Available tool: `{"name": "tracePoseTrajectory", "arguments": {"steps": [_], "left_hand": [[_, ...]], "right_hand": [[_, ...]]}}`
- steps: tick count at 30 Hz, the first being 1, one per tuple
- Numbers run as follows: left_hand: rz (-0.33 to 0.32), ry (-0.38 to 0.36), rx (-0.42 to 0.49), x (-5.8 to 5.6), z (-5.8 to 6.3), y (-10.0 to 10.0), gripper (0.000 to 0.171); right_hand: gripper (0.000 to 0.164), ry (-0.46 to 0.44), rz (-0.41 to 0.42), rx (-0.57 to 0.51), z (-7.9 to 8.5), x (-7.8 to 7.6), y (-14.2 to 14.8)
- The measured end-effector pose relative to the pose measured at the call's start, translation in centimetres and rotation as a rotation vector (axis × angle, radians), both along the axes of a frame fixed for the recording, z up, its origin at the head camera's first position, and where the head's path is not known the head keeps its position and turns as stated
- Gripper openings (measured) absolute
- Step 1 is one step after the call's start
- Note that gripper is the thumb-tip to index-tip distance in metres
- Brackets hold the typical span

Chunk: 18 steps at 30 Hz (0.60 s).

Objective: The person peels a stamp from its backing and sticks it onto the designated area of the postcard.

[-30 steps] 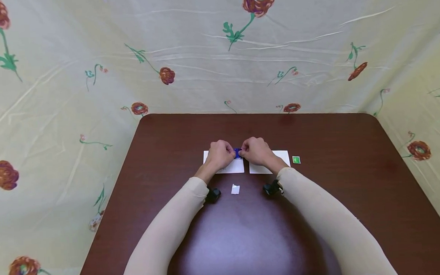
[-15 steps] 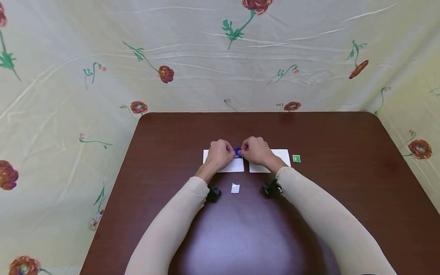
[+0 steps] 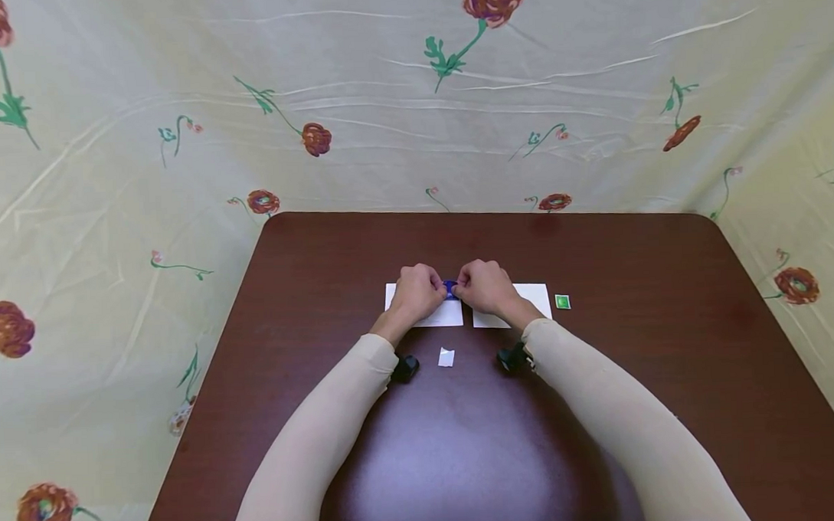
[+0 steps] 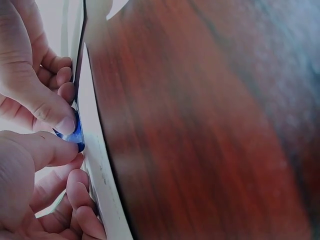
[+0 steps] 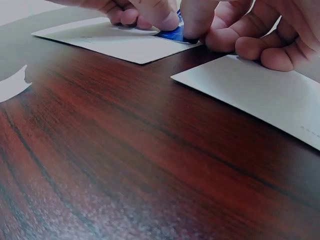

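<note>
A small blue stamp point(image 3: 450, 290) lies at the far right corner of the left white envelope point(image 3: 441, 315). My left hand point(image 3: 415, 293) pinches the stamp from the left, its thumb down on the blue face in the right wrist view. From the other side my right hand point(image 3: 488, 287) holds the stamp's right edge between thumb and finger. Both thumbs nearly meet, so much of the stamp point(image 5: 171, 35) is covered. The other fingers of both hands are curled close to the paper. Under the right hand lies a second white envelope point(image 3: 534, 293), separated from the first by a narrow gap.
A green stamp with a white border point(image 3: 562, 301) sits just right of the second envelope. Nearer to me is a small white paper scrap point(image 3: 446, 357) with a raised corner. All this is on a brown wooden table point(image 3: 334, 252), with a flowered curtain point(image 3: 383, 78) behind.
The view shifts very slightly. Both hands stay at the stamp, and no object has visibly moved.
</note>
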<state>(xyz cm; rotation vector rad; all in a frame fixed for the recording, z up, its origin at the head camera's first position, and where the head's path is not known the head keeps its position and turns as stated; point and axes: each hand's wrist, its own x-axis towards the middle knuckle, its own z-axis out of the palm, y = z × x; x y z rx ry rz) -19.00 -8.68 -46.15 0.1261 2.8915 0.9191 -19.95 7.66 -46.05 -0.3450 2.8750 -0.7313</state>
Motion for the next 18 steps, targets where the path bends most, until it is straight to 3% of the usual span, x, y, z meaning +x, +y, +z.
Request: {"name": "tracePoseTrajectory", "arguments": {"steps": [13,18], "left_hand": [[0.001,0.008,-0.046,-0.18,-0.2,0.1,0.011],[0.018,0.012,-0.044,-0.24,-0.3,0.14,0.02]], "right_hand": [[0.02,0.034,-0.019,0.053,-0.06,0.29,-0.4],[0.022,0.07,-0.035,0.027,-0.21,0.46,-0.34]]}}
